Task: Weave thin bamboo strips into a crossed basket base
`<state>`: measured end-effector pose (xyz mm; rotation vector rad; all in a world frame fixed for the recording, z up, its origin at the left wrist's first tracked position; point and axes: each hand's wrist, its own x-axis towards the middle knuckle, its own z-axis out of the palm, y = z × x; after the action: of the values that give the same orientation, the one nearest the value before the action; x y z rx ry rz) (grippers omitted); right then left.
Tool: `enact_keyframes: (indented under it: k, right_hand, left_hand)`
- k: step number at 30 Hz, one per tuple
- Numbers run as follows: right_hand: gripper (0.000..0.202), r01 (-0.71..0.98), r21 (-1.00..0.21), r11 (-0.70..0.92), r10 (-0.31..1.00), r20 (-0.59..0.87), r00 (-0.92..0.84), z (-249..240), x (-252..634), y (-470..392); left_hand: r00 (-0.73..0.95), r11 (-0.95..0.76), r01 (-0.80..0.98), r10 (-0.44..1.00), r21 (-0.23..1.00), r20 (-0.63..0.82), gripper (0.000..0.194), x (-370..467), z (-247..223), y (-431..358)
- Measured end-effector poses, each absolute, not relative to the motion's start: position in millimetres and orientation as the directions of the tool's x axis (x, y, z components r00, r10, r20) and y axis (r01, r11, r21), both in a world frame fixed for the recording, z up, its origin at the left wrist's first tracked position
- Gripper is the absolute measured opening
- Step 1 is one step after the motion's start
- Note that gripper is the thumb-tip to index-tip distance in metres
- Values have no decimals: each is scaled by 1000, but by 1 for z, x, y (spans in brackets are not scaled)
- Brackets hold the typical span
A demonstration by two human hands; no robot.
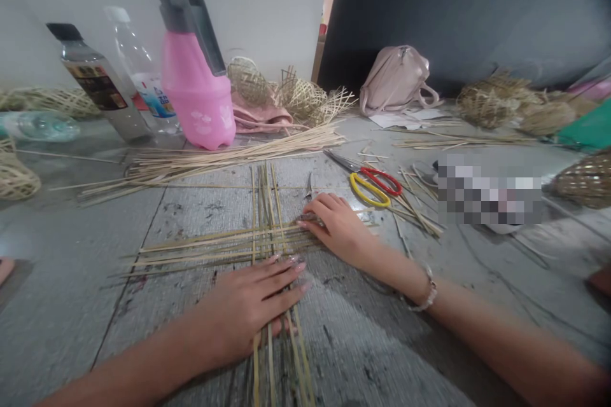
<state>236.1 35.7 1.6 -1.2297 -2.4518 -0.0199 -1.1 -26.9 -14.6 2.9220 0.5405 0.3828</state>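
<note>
Thin bamboo strips lie crossed on the grey floor, some running sideways (191, 252) and others running away from me (265, 203), interlaced where they meet. My left hand (252, 299) lies palm down across the lengthwise strips just below the crossing, its fingers stretched out to the right. At the right side of the crossing, my right hand (337, 229) has its fingers bent and pressed together on the sideways strips; a bracelet circles that wrist.
Scissors (370, 183) with red and yellow handles and a small blade (309, 186) lie beyond my right hand. Behind are a strip bundle (229, 156), a pink sprayer (198, 92), bottles (102, 86), woven pieces (305, 98) and a bag (395, 79). A blurred-out object (489, 191) is right.
</note>
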Motion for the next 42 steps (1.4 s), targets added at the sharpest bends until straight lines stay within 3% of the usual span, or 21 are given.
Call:
enact_keyframes:
  k: [3,7,9,11,14,16,19,21,23,28,32,42]
  right_hand:
    - [7,770,-221,599,789,328,-520,0,234,39]
    - [10,749,-397,531,847,253,-467,-1,237,43]
    - [13,725,-460,513,857,232,-460,0,239,45]
    - [13,705,-482,520,850,218,-479,3,242,47]
    - [11,687,-477,548,828,195,-526,8,247,50]
    - [11,683,-454,572,814,209,-542,9,248,48]
    - [4,706,-360,610,790,352,-503,8,242,36]
    - [11,709,-291,643,743,463,-484,7,233,24]
    - [21,666,-258,700,690,486,-537,4,224,12]
    - [56,584,-201,786,618,282,-734,-3,212,3]
    - [62,610,-255,750,653,136,-745,-6,213,7]
    - [62,632,-269,727,673,94,-734,-5,212,5]
  left_hand:
    - [929,-932,300,334,203,161,55,-1,-5,-28]
    - [965,-936,214,246,279,86,104,-9,23,-32]
    - [962,-921,236,267,309,61,114,-13,38,-28]
    - [940,-892,302,338,335,51,104,-14,45,-18]
    - [853,-823,472,517,316,70,68,-6,37,5]
    - [803,-787,557,592,266,67,79,2,23,18]
    - [783,-775,588,617,234,77,89,10,2,26]
    - [761,-760,601,639,245,114,93,10,-4,26]
    - [723,-726,628,678,282,134,93,5,-1,25]
    - [666,-640,699,745,319,37,58,-20,14,33]
    - [702,-672,691,712,265,-23,59,-30,9,36]
    - [707,-714,681,699,160,108,56,-27,-16,29]
